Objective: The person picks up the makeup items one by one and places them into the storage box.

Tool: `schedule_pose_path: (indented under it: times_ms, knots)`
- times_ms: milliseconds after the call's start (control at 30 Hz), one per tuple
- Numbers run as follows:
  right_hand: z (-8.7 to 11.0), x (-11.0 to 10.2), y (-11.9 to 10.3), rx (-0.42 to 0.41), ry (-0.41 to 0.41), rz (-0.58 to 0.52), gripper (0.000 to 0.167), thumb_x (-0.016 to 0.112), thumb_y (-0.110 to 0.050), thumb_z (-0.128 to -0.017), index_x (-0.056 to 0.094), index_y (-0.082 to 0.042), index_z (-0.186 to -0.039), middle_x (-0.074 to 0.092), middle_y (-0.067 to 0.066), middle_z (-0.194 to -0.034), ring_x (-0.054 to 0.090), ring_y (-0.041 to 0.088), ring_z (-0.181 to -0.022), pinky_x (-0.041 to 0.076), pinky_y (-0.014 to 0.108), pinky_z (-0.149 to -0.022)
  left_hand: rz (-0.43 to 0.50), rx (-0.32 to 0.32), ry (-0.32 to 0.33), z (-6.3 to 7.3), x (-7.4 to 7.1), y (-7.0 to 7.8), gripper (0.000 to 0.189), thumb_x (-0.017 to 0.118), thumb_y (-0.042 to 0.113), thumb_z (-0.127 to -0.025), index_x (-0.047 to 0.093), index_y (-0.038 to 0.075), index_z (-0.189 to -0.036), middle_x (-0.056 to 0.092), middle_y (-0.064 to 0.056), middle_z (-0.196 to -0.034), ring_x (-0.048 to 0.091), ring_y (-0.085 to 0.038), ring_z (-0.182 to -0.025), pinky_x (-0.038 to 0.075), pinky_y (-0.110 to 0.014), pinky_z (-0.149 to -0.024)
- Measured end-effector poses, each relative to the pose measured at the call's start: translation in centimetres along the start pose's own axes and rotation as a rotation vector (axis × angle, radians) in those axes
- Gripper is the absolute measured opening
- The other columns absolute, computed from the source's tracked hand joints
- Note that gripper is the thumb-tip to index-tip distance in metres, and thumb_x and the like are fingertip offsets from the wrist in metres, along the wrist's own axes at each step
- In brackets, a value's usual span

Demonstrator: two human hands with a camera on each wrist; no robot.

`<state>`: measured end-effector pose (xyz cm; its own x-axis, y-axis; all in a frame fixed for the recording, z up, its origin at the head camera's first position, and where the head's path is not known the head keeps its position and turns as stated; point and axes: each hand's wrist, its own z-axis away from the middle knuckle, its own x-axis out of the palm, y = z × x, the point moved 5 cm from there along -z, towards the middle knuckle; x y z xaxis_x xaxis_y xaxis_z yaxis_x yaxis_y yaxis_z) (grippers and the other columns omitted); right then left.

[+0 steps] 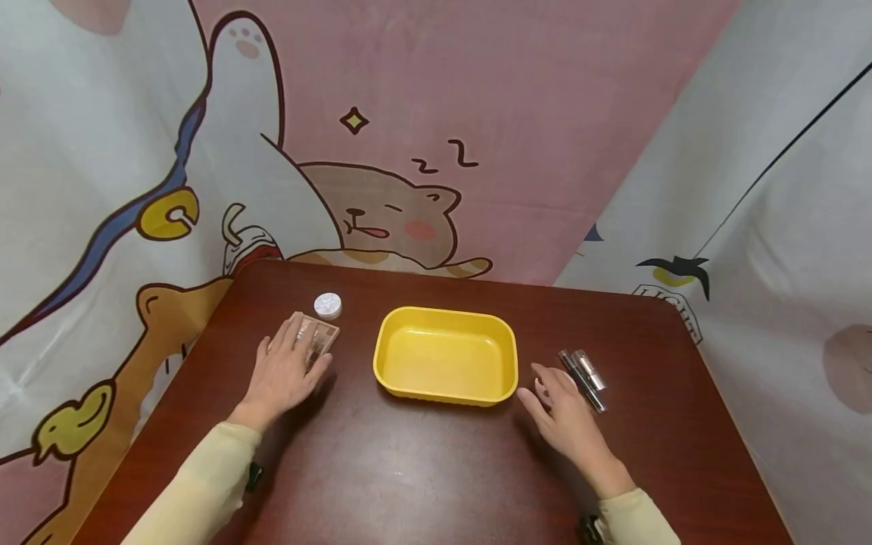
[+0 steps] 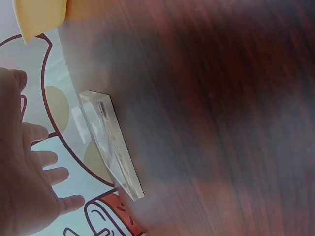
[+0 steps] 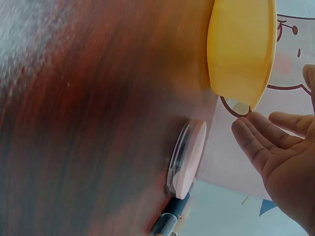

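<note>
My left hand [image 1: 286,371], its fingers spread, hovers over a flat makeup palette [image 1: 327,339] at the table's left. In the left wrist view the palette's clear edge [image 2: 118,145] lies flat on the table, apart from the fingers. Just beyond it sits a small round white case [image 1: 328,305]. On the other side, my right hand [image 1: 565,412] hangs with loosely bent fingers above a round pink-lidded compact [image 3: 192,160], mostly hidden by the hand in the head view. Nothing is held in either hand. A slim dark cosmetic pen [image 1: 583,381] and a short clear-and-silver tube [image 1: 589,369] lie beside the right hand.
Between the hands stands a yellow rectangular tray [image 1: 446,397] with raised walls and nothing inside. The dark red-brown table [image 1: 402,477] reaches back to a printed cartoon curtain [image 1: 511,151], which also hangs along both sides.
</note>
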<state>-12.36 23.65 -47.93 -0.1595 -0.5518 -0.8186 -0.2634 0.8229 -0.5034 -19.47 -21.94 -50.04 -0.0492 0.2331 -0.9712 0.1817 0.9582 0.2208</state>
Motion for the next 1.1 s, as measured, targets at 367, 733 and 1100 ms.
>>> schedule_pose_path:
  times_ms: [367,733,1100]
  knots:
    - [-0.1,1.2,-0.4,0.021,-0.013,-0.064,0.045,0.072,-0.020,-0.099,0.062,0.006,-0.134,0.068,0.019,-0.112,0.067,0.030,-0.091,0.058,0.047,-0.078,0.004,0.003,0.018,-0.3,-0.1,0.4,0.070,0.051,0.047,-0.104,0.040,0.000,-0.155,0.029,-0.029,-0.163,0.028,-0.044,-0.151,0.030,-0.072,-0.112]
    - [-0.4,1.9,-0.6,0.024,0.001,-0.070,0.025,0.070,-0.015,-0.099,0.071,0.004,-0.116,0.073,0.018,-0.110,0.069,0.035,-0.102,0.057,0.053,-0.088,0.019,0.013,0.028,-0.8,-0.1,0.6,0.065,0.051,0.043,-0.106,0.041,-0.003,-0.151,0.032,-0.032,-0.160,0.029,-0.047,-0.150,0.033,-0.071,-0.111]
    - [-0.8,2.5,-0.6,0.010,0.018,-0.075,0.018,0.072,-0.013,-0.097,0.073,0.001,-0.108,0.074,0.013,-0.099,0.069,0.030,-0.091,0.057,0.050,-0.082,0.046,0.005,0.047,-1.8,-0.1,0.5,0.063,0.052,0.040,-0.105,0.044,-0.005,-0.148,0.037,-0.031,-0.157,0.032,-0.047,-0.148,0.034,-0.071,-0.112]
